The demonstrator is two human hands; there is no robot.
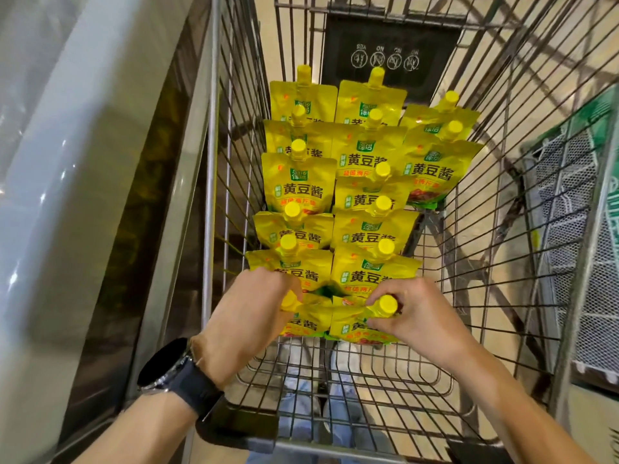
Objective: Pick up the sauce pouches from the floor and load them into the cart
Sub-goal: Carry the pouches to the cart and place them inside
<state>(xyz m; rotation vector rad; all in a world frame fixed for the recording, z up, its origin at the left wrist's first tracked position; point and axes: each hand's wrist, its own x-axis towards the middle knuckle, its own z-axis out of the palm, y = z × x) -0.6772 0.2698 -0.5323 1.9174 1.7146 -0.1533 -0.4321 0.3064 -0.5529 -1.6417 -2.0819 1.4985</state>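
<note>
Left hand (258, 306) pinches the left 黄豆酱 pouch (310, 321), right hand (413, 313) the right pouch (348, 326), inside the cart (214, 162).

Yellow sauce pouches (303, 190), lying in overlapping rows in a wire cart (502, 182), all carry the same printing. Large dark characters across each front read 黄豆酱. Just left of them, a small green square holds 鲜香. Beneath, an orange line reads 超值两斤装, clearest on the middle rows. Above the big characters sits a green brand logo whose white characters are too small to read. At the cart's far end, a black panel (388, 58) shows four white crossed-out circle pictograms. Three small captions above them read "ON"; the leftmost is unclear. A green sign (599, 135) at the right edge bears white lettering, cut off and unreadable.
</note>
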